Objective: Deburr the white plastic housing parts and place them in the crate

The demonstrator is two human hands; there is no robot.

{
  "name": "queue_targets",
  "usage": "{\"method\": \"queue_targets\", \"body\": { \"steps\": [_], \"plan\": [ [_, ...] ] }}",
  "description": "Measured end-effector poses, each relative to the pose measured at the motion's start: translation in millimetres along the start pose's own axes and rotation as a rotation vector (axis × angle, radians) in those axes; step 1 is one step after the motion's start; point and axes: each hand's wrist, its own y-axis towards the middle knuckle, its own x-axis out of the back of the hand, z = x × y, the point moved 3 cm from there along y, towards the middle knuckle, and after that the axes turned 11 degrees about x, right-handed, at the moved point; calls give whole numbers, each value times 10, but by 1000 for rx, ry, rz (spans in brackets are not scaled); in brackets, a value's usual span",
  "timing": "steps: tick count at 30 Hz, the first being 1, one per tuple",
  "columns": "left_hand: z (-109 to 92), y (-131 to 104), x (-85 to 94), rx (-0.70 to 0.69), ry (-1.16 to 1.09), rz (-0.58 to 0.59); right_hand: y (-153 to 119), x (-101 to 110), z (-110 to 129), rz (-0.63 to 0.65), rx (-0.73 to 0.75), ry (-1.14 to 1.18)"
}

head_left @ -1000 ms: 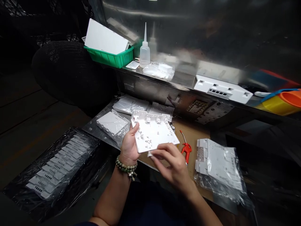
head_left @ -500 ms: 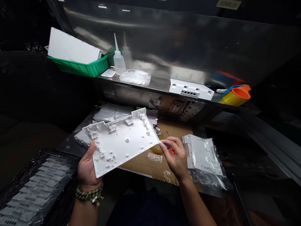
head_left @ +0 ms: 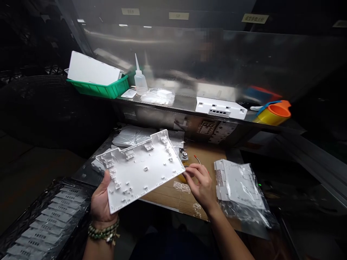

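A white plastic housing shell [head_left: 151, 177], its inner side with clips and small posts facing up, is held tilted over the workbench. My left hand [head_left: 102, 200] grips its left end, thumb on top and the other fingers hidden beneath. At the right corner of the shell, my right hand [head_left: 199, 184] is closed, thumb and fingers pinching the edge. Behind my right hand, a thin metal tool with a red tip [head_left: 197, 159] shows in part on the cardboard [head_left: 173, 196]. A small round metal object [head_left: 184, 155] lies just past the shell's right side.
Bagged white shells [head_left: 240, 184] lie to the right. Several grey-white parts fill a black-lined tray [head_left: 78, 216] at lower left. Along the metal shelf [head_left: 187, 103] stand a green bin [head_left: 103, 90], a squeeze bottle [head_left: 140, 82], another white housing [head_left: 221, 107] and a yellow-orange tape dispenser [head_left: 275, 112].
The view has tilted up slightly, so the surroundings sit lower. Both hands stay at the shell. My right fingers have shifted slightly at its corner, and the red handles behind them are now mostly hidden.
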Motion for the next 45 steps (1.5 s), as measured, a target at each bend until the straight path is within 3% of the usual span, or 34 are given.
{"method": "queue_targets", "body": {
  "steps": [4,8,13,16,23,26,29,33,35,39,42,45],
  "plan": [
    [-4,-98,4,53,18,63,154,144,-199,-173,-121,-46],
    [24,-204,51,47,14,-72,494,213,-60,-289,-90,-2],
    [151,-233,24,2,15,-22,752,66,177,-205,-34,49],
    [224,-232,46,9,29,-35,721,-18,137,-160,-46,60],
    [247,-226,82,51,43,35,609,-61,76,-216,-39,39],
    [257,-197,99,20,76,-68,576,-70,39,-230,-19,23],
    [274,-185,167,1,87,-222,498,-128,-175,-187,-54,-1],
    [339,-151,161,-4,106,-325,400,-194,-430,-200,-165,10],
    [420,-103,90,30,166,-400,397,-214,-346,-199,-169,50],
    [630,39,-116,45,383,-527,439,-295,175,-147,-88,172],
    [760,126,-202,3,544,-529,431,-391,526,-156,-24,270],
    [833,165,-172,-8,697,-512,384,-479,639,-168,28,298]
  ]
}}
